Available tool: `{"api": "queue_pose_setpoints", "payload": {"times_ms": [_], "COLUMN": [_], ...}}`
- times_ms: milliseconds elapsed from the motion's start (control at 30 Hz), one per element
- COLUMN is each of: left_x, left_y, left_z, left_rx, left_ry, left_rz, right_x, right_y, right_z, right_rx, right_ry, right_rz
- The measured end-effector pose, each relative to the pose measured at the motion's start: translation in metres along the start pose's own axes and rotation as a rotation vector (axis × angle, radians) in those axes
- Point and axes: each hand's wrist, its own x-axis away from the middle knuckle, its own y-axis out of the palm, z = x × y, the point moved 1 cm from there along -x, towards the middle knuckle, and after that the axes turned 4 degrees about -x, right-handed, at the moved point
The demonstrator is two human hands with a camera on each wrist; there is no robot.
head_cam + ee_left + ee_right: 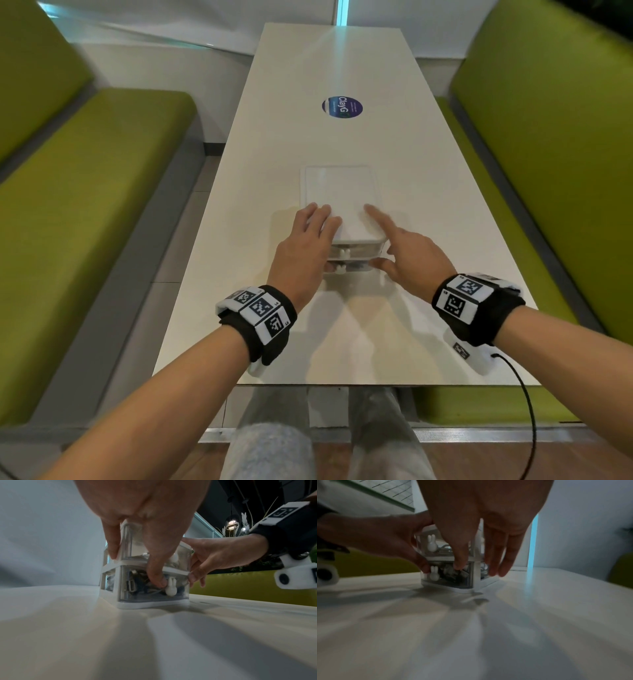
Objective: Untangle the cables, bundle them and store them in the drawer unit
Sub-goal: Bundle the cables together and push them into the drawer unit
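Note:
A small clear drawer unit (342, 192) with a white frame stands on the white table (342, 342). It has two drawers with white rabbit-shaped knobs. Dark cables (135, 586) and a USB plug lie inside the lower drawer; light cable shows in the upper drawer (443, 547). My left hand (305, 250) wraps over the unit's left top edge, and its thumb (157, 582) presses the lower drawer front beside the rabbit knob (171, 588). My right hand (411, 257) lays its index finger on the lid, fingers straight down the right side, thumb (458, 565) on the lower drawer front.
Green upholstered benches (85, 205) run along both long sides of the table. A round blue sticker (342, 107) sits farther up the tabletop. The table's near edge (342, 383) is just above my knees. A black cord (524, 394) trails from my right wristband.

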Motion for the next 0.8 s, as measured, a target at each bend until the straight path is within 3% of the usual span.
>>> {"api": "queue_pose_setpoints", "payload": {"times_ms": [167, 233, 333, 400, 533, 800], "left_x": [-0.001, 0.004, 0.013, 0.013, 0.005, -0.028], "left_y": [-0.009, -0.008, -0.006, -0.001, 0.004, 0.022], "left_z": [-0.011, -0.024, -0.032, -0.027, -0.025, -0.031], "left_rx": [0.231, 0.368, 0.560, 0.571, 0.406, 0.378], "left_ry": [-0.014, -0.168, -0.411, -0.414, -0.419, -0.381], "left_rz": [0.005, -0.016, -0.285, -0.356, -0.235, -0.238], "right_x": [0.009, 0.015, 0.018, 0.014, 0.002, -0.015], "right_y": [0.004, 0.007, 0.011, 0.011, 0.011, 0.009], "right_z": [-0.003, -0.002, -0.004, -0.006, -0.006, 0.006], "right_rx": [-0.046, -0.171, -0.441, -0.454, -0.269, -0.205], "right_ry": [-0.027, 0.043, 0.175, 0.229, 0.295, 0.314], "right_rz": [0.006, 0.052, 0.100, 0.095, 0.041, 0.071]}}
